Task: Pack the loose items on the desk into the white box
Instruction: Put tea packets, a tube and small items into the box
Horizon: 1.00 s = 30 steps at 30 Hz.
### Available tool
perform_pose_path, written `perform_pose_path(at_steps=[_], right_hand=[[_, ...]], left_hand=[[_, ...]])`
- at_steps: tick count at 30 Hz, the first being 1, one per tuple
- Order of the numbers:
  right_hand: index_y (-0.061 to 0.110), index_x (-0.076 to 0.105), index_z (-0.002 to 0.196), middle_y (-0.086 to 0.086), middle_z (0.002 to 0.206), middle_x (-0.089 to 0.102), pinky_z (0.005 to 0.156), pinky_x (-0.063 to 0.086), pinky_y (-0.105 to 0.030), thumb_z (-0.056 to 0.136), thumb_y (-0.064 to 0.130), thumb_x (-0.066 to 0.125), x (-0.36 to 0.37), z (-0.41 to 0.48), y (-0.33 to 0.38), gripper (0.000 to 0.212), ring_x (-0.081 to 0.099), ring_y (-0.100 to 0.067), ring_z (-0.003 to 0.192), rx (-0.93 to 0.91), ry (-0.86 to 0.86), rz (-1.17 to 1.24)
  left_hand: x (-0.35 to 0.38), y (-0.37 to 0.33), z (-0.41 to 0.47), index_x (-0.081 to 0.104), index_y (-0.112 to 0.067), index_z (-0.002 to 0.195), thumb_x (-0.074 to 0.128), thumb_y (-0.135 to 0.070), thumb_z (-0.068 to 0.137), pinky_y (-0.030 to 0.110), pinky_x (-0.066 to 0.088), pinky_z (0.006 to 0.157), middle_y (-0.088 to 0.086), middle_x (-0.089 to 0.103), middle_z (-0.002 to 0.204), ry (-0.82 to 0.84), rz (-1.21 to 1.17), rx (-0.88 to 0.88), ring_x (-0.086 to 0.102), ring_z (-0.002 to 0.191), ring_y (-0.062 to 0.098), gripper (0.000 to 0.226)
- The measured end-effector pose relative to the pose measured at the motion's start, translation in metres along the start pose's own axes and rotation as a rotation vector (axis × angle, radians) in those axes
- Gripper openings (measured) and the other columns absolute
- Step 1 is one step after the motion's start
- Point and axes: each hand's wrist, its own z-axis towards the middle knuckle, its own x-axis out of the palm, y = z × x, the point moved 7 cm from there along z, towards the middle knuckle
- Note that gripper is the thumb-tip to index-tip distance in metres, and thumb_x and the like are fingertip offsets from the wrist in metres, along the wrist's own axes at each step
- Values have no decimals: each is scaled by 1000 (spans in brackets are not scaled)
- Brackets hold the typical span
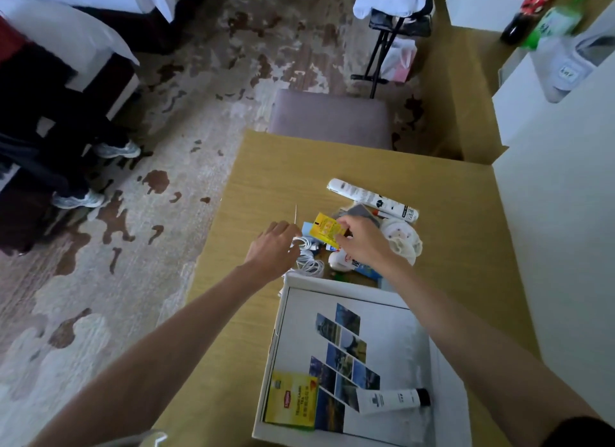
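The open white box [447, 396] sits at the desk's near edge, holding a yellow tea box [293, 399], a white tube with a black cap [392, 400] and a sheet of photos. Beyond it lies a pile of loose items. My right hand [364, 240] pinches a yellow sachet [325, 229] above the pile. My left hand [274, 251] rests on a coiled white cable [309, 258], fingers curled around part of it. A long white tube [371, 198], a round white pouch [402, 240] and small packets lie around.
The wooden desk [266, 167] ends at left over patterned carpet. A grey stool [331, 118] stands behind the desk. A white wall panel [565, 213] borders the right. Another person's shoes [116, 149] show at far left by a bed.
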Motion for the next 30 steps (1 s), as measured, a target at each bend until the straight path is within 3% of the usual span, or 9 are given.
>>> perform_pose_path(at_steps=[2, 6, 11, 14, 17, 20, 23, 27, 30], right_hand=[[17, 57, 125, -7, 111, 67, 81, 53, -45, 84, 35, 65, 10, 18, -2, 46, 63, -26, 100, 15, 52, -129], [24, 38, 141, -10, 137, 51, 98, 39, -51, 75, 48, 72, 35, 43, -8, 79, 44, -35, 127, 4, 153, -353], [24, 34, 142, -8, 140, 47, 102, 31, -45, 77, 43, 68, 43, 57, -17, 76, 42, -28, 129, -30, 117, -457], [21, 38, 140, -7, 133, 51, 101, 34, -45, 75, 43, 71, 26, 55, -21, 76, 45, -27, 125, -24, 27, -238], [25, 41, 137, 1, 126, 52, 97, 41, -36, 67, 54, 74, 2, 45, -28, 83, 48, -15, 119, 75, -28, 243], [29, 47, 126, 14, 113, 59, 80, 46, -18, 59, 56, 80, -15, 33, -33, 80, 58, 9, 96, 184, -74, 572], [29, 49, 119, 13, 105, 63, 63, 48, -10, 65, 40, 86, -20, 20, -40, 67, 62, 12, 80, 275, -103, 760], [23, 53, 121, 4, 105, 70, 66, 49, -24, 68, 26, 86, -18, -1, -46, 62, 67, -7, 81, 379, -33, 959], [20, 54, 123, 5, 99, 72, 72, 43, -31, 68, 19, 83, -18, -16, -40, 63, 64, -10, 78, 363, 20, 1074]], left_hand=[[8, 1, 15, 54, -15, 119, 53, -18, 87, 40, 46, 90, 4, 56, 122, 33, 40, 8, 44, 119, 24, 32], [24, 5, 40, 50, -15, 126, 53, -21, 86, 41, 39, 95, 4, 53, 130, 109, 58, 11, 40, 125, 24, 40], [38, 18, 69, 48, -17, 128, 56, -27, 88, 42, 38, 98, 5, 52, 133, 162, 34, -22, 38, 127, 24, 42], [44, 25, 85, 49, -20, 128, 61, -29, 87, 43, 37, 101, 4, 52, 134, 182, -10, -39, 38, 129, 25, 44], [54, 23, 97, 51, -22, 127, 64, -33, 84, 42, 36, 103, 3, 52, 134, 252, 15, 12, 39, 129, 25, 46], [68, 9, 105, 52, -22, 124, 66, -42, 81, 40, 39, 96, 4, 56, 129, 363, 128, 97, 45, 123, 26, 50], [81, -3, 108, 49, -21, 127, 67, -41, 79, 41, 43, 91, 6, 54, 128, 421, 299, 166, 48, 120, 27, 55], [81, -5, 109, 47, -22, 130, 66, -38, 81, 42, 45, 90, 4, 52, 133, 426, 281, 117, 49, 121, 27, 55], [68, -4, 103, 46, -21, 132, 65, -41, 82, 42, 45, 89, 4, 51, 135, 373, 126, 66, 53, 117, 30, 57]])
